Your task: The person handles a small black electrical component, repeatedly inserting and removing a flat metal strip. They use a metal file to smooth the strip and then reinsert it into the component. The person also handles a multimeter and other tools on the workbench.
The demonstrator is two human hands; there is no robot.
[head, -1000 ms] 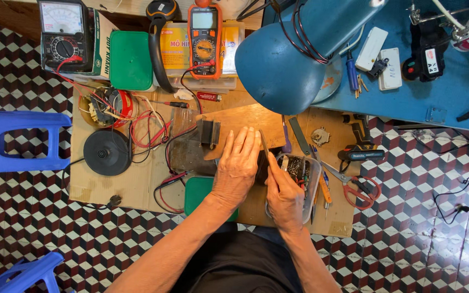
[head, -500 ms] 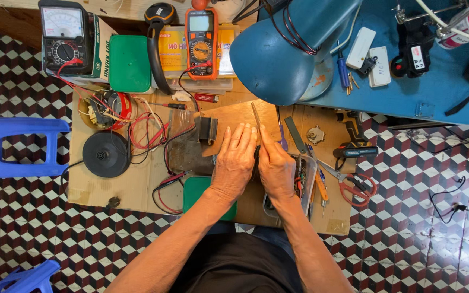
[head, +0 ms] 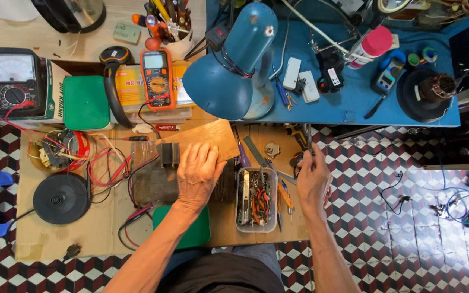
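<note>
At table centre, your left hand (head: 197, 172) lies flat and open on the dark block (head: 153, 182); at three o'clock, your right hand (head: 313, 176) pinches a thin tool (head: 309, 138), work unfinished.

Glossy blue metal lamp shade (head: 221, 81)

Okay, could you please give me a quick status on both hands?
Left hand flat on dark block. Right hand holding thin tool at board's right edge. Plastic parts tray between them.
</note>
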